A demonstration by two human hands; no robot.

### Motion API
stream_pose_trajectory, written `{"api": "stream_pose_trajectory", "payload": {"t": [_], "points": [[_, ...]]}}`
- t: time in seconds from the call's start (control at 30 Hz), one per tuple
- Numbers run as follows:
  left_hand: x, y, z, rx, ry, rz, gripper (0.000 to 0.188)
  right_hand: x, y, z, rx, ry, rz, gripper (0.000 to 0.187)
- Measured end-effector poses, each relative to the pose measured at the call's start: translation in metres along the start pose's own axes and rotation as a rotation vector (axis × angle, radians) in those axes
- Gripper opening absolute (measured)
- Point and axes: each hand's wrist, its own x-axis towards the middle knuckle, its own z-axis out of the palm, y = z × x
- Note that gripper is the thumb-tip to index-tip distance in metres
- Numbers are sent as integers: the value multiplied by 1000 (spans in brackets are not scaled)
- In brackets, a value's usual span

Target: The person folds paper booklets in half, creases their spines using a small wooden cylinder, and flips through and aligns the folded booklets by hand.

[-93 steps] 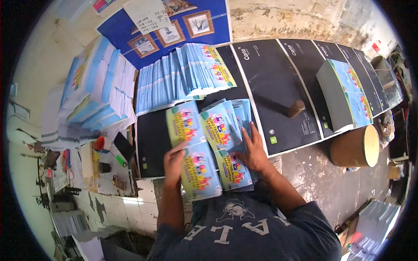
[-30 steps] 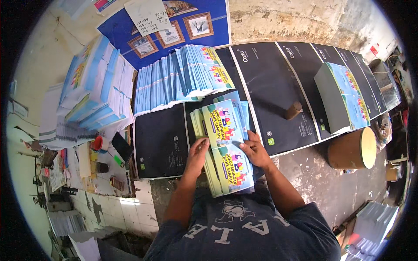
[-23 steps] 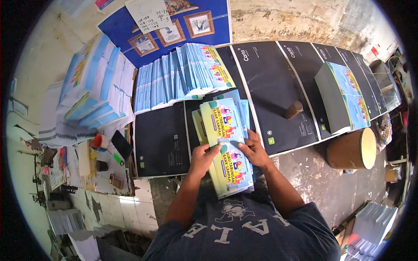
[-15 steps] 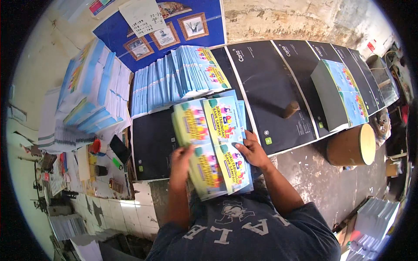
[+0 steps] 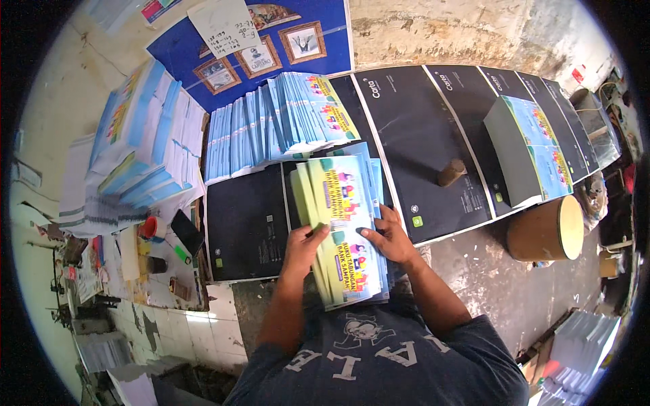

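Observation:
Close in front of my body I hold a small bundle of printed booklets (image 5: pixel 353 250) with yellow, blue and pink covers. My left hand (image 5: pixel 305 250) grips the bundle's left edge, thumb on top and fingers underneath. On the opposite edge my right hand (image 5: pixel 391 237) is closed, its thumb pressing the cover. The booklets lie slightly fanned, and pale green cover edges show on the left. Just beyond them, a long row of folded blue booklets (image 5: pixel 261 128) leans on the table.
Black sheets with white borders cover the table (image 5: pixel 420 135). On it stand a short brown cylinder (image 5: pixel 451 172) and a tall stack of printed sheets (image 5: pixel 518 152). A brown drum (image 5: pixel 545 227) stands by the near edge. More printed stacks (image 5: pixel 142 135) rise at left.
My left hand has moved right and closed on the bundle's edge. The left-hand booklet has swung over onto the others, so one narrow cover now faces up.

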Motion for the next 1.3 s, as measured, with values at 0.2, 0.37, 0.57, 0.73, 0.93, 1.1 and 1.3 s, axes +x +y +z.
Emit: {"api": "stream_pose_trajectory", "payload": {"t": [0.2,0.37,0.57,0.73,0.93,1.1,1.3], "points": [[-2,16,-21,-111,8,68,28,-2,9,1,-25,11,0,41],[3,-6,15,71,3,41,31,0,-2,-2,15,-29,-35,39],[-1,2,-29,-152,70,51,33,1,-2,-6,105,-81,64,39],[2,-5,-17,30,-31,32,34,0,3,-10,57,-124,12,40],[7,-16,-4,-128,-70,0,32,0,5,-6,67,-94,-19,40],[8,-23,-6,16,-60,6,24,-1,2,-3,55,-27,-34,42],[-24,44,-44,3,188,8,29,1,4,-6,106,-24,2,38]]}}
